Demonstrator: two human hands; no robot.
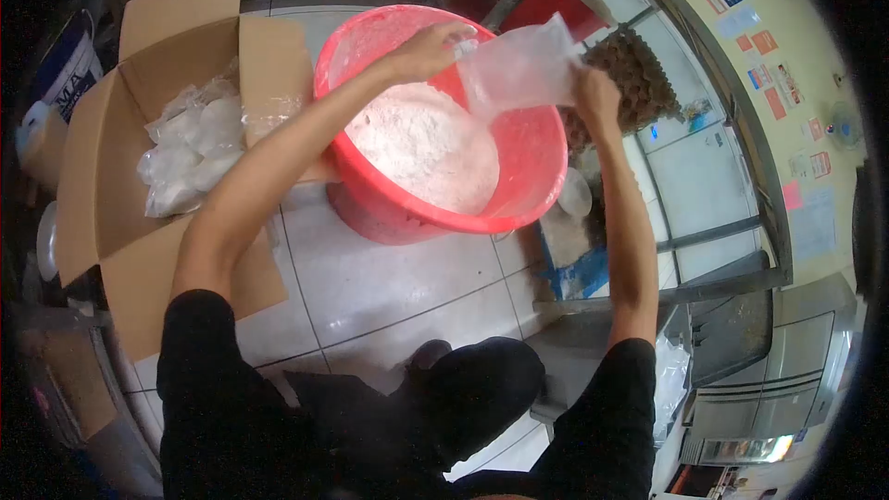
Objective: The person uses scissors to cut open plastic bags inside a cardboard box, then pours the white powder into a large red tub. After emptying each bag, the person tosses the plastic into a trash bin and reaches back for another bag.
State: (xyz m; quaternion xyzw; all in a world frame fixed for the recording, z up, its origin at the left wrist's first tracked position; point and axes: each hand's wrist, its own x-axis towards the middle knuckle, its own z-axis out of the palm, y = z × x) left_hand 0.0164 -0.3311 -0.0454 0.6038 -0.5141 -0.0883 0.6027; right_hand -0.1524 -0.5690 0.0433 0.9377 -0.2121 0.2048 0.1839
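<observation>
A clear plastic bag [519, 69] is held tilted over a large red basin [542, 162] that holds a heap of white powder [426, 143]. My left hand [428, 48] grips the bag's upper left edge above the basin. My right hand [597, 94] grips the bag's right side at the basin's far rim. The bag's mouth points down toward the powder, and the bag looks nearly empty.
An open cardboard box [111, 185] with several sealed bags of white powder [190, 153] stands left of the basin on the tiled floor [370, 278]. Stacked egg trays [639, 69] sit behind the basin. Metal shelving [722, 130] and a steel cabinet [778, 380] are at right.
</observation>
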